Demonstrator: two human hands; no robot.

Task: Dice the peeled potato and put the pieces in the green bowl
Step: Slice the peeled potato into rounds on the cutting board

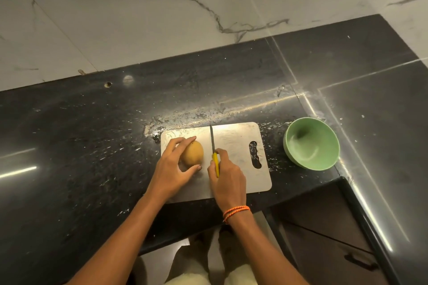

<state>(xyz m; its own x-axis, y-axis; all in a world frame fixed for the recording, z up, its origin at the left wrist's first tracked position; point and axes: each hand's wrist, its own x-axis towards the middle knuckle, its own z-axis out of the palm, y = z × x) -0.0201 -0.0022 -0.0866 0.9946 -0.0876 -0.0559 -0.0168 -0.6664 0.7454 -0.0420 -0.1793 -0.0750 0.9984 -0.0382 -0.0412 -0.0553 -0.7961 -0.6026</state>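
Note:
A whole yellow peeled potato [193, 154] lies on the left part of a steel cutting board [238, 143]. My left hand [172, 169] holds it, fingers over its top and thumb at its near side. My right hand [225, 178] grips the yellow handle of a knife [212, 140]. The dark blade points away from me, just right of the potato and not touching it. The green bowl [311, 144] stands empty on the counter to the right of the board.
The black stone counter [81, 146] carries water drops and streaks around the board. A marble wall rises behind it. The counter turns a corner at the right, with a dark cabinet drawer [324, 227] below the bowl.

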